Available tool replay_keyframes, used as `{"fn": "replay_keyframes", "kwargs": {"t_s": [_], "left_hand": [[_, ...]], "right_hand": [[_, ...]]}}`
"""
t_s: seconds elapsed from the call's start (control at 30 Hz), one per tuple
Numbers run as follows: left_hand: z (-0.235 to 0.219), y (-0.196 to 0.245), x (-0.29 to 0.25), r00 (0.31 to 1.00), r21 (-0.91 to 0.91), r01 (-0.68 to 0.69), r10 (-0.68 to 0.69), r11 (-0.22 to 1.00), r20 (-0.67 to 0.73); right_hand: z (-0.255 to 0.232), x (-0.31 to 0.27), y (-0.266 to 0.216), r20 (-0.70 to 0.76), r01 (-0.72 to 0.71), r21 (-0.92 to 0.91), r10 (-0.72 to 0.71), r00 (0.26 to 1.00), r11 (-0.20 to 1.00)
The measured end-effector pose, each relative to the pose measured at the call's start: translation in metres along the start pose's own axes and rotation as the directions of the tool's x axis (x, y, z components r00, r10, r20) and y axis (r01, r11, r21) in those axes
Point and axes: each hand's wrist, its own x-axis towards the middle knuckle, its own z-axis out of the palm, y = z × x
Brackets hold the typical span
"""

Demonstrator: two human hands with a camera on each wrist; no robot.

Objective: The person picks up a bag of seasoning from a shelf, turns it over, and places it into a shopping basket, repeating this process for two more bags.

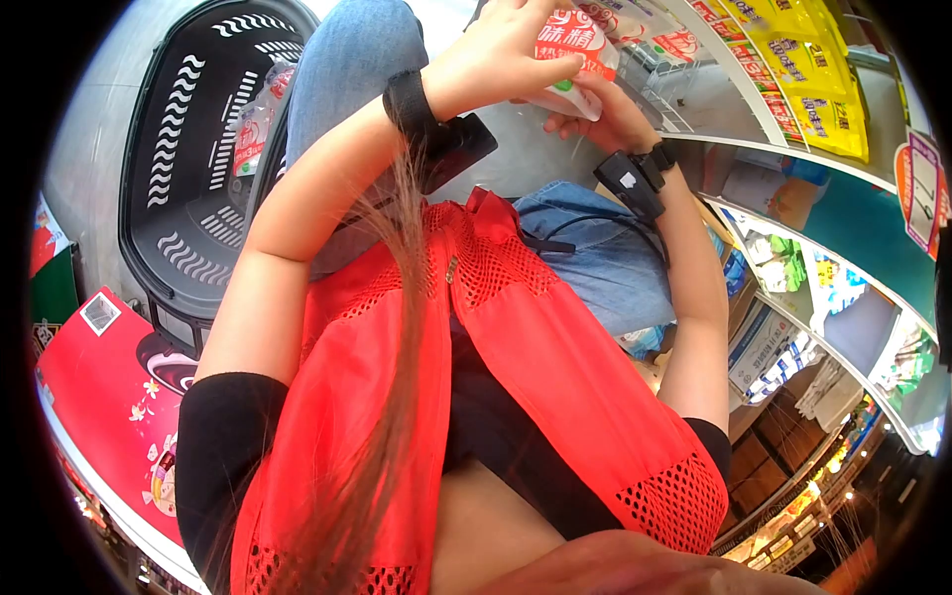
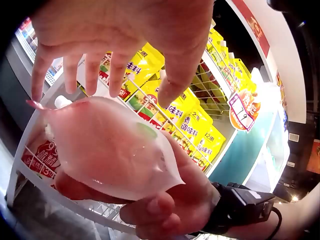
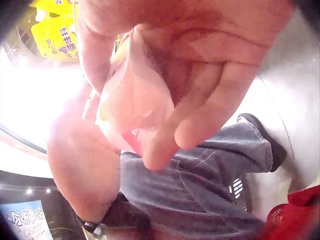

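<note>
In the head view my left hand (image 1: 491, 61) and right hand (image 1: 620, 114) meet at a bag of MSG (image 1: 570, 38) with red print. From my left wrist, the bag (image 2: 112, 145) shows a pale, cloudy face with a green mark. My right hand (image 2: 192, 202) holds it from below with bent fingers. Seen from the right wrist, the bag (image 3: 137, 87) lies between the right thumb and fingers. My left hand (image 2: 120, 25) spreads its fairly straight fingers above the bag, one fingertip right at its pinkish corner.
A dark shopping basket (image 1: 188, 260) stands on the left with a similar red-printed bag (image 1: 260, 129) inside. Shelves on the right carry yellow seasoning pouches (image 1: 808, 69). More red-printed bags (image 1: 676, 45) lie on the wire shelf beyond my hands. A price tag (image 2: 243, 112) hangs at the shelf edge.
</note>
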Motion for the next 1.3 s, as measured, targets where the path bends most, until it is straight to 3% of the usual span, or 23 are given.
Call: {"fn": "replay_keyframes", "kwargs": {"t_s": [0.13, 0.3, 0.63, 0.9, 1.3], "left_hand": [[0.005, -0.005, -0.002, 0.997, 0.071, -0.072, 0.075, 0.995, -0.032], [-0.001, 0.002, 0.000, 0.995, -0.117, -0.006, 0.018, 0.993, 0.101], [0.008, -0.009, -0.001, 0.991, -0.138, -0.111, 0.119, 0.984, 0.054], [0.006, -0.003, -0.001, 0.998, -0.194, 0.017, -0.005, 0.981, 0.066], [0.004, 0.001, -0.002, 0.999, -0.158, 0.034, -0.030, 0.987, 0.033]], "right_hand": [[-0.004, 0.000, 0.005, -0.120, 0.036, 0.067, -0.027, 0.992, 0.997], [-0.002, -0.002, 0.003, -0.189, 0.046, 0.205, -0.006, 0.982, 0.978], [0.000, -0.006, -0.004, -0.180, 0.079, 0.307, -0.024, 0.983, 0.948], [-0.001, -0.006, -0.001, -0.127, 0.063, 0.367, -0.017, 0.992, 0.928], [-0.001, -0.007, -0.001, -0.110, 0.072, 0.352, -0.036, 0.993, 0.933]]}}
